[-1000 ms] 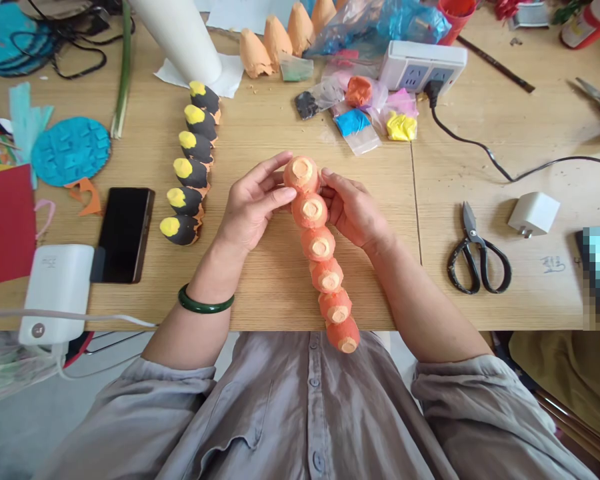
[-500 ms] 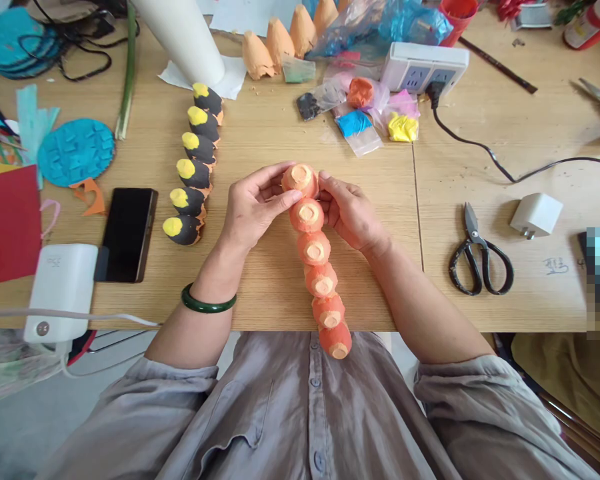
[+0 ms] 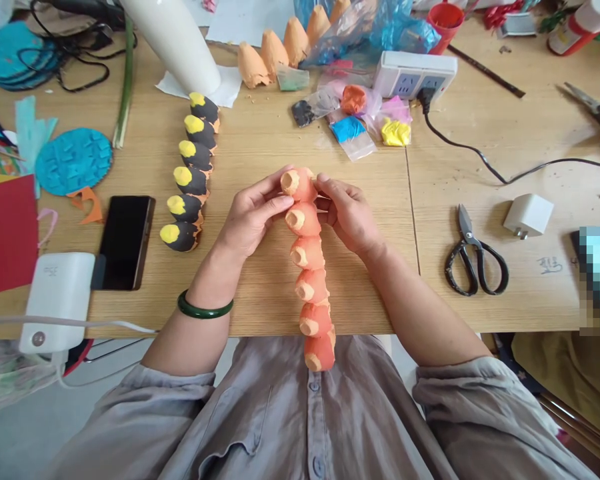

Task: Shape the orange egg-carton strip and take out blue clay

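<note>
Wooden tabletop (image 3: 265, 127) was crowded along its far side, where peaked egg-carton cones (image 3: 275, 50) and a power strip (image 3: 415, 75) had been kept clear of the open middle. A strip of orange egg-carton cups (image 3: 311, 287) was held lengthwise down that space, its near end projecting past the table's near edge above the shirt. Its farthest cup was gripped from both sides by the left hand (image 3: 253, 213) and right hand (image 3: 350, 213), each half closed with fingertips pressed on it, apparently so that the strip was steadied with its openings facing left. A black-and-yellow strip of cups (image 3: 190, 173) was left just beyond the left hand; scissors (image 3: 473, 267) lay well right.
</note>
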The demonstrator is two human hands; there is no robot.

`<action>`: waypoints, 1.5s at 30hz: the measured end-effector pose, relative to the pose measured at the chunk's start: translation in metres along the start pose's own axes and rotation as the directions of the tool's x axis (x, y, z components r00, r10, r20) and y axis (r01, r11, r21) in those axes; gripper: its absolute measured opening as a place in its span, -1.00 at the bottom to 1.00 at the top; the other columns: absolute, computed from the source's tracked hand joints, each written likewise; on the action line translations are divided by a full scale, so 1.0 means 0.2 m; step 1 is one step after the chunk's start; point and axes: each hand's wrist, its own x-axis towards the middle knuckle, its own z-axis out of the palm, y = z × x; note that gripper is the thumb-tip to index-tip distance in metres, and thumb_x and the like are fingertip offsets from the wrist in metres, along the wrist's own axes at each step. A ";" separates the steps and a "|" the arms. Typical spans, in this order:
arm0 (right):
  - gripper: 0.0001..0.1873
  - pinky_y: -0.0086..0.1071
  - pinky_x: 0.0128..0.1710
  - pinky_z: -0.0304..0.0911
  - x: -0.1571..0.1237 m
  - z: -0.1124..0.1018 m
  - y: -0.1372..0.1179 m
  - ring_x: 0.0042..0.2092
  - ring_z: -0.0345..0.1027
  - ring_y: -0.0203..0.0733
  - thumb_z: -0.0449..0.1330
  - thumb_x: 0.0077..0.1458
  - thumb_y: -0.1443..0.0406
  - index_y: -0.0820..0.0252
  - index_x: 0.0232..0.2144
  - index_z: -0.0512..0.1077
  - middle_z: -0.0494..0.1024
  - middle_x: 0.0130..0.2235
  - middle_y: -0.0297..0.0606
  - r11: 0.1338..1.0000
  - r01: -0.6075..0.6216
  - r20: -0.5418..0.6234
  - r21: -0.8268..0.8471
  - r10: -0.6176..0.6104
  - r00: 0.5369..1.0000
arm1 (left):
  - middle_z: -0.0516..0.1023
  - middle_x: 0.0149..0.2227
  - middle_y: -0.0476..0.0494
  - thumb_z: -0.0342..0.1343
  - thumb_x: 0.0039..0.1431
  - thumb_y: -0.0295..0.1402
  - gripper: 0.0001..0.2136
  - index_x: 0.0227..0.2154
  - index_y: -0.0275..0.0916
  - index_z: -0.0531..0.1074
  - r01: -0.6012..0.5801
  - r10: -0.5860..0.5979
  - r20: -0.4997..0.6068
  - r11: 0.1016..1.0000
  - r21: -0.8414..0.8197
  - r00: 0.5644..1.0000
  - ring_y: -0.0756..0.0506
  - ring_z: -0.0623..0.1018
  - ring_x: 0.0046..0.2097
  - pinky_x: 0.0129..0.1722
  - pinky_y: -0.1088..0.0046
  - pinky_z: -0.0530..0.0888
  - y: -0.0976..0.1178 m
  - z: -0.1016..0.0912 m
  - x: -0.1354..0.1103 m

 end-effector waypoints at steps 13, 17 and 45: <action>-0.49 -0.39 -0.27 0.67 -0.02 0.03 -0.05 -0.35 0.62 -0.26 0.53 0.27 -0.13 0.12 -0.41 0.58 0.67 -0.40 -0.34 0.999 -0.050 0.071 0.012 0.050 0.996 | 0.76 0.19 -0.24 0.41 0.06 -0.24 -0.43 0.19 -0.11 0.73 0.049 -0.048 -0.006 0.999 0.020 0.999 -0.32 0.75 0.15 0.11 0.14 0.76 -0.02 -0.05 0.02; -0.48 -0.41 -0.32 0.65 -0.01 0.02 -0.05 -0.37 0.60 -0.27 0.54 0.26 -0.13 0.13 -0.42 0.59 0.71 -0.37 -0.31 0.999 -0.045 0.083 0.020 0.043 0.996 | 0.79 0.12 -0.19 0.47 0.12 -0.21 -0.48 0.18 -0.08 0.74 0.049 -0.049 0.004 0.999 0.009 0.999 -0.28 0.78 0.10 0.11 0.14 0.78 0.00 -0.04 0.01; -0.45 -0.50 -0.26 0.63 0.00 -0.02 0.01 -0.27 0.57 -0.33 0.71 -0.03 -0.12 0.18 -0.37 0.66 0.65 -0.34 -0.39 0.999 0.035 0.197 0.001 -0.035 0.980 | 0.82 0.12 -0.24 0.45 0.29 0.17 -0.48 0.07 -0.13 0.81 -0.046 0.060 -0.125 0.993 0.110 0.990 -0.38 0.75 0.24 0.18 0.07 0.75 0.00 0.04 -0.03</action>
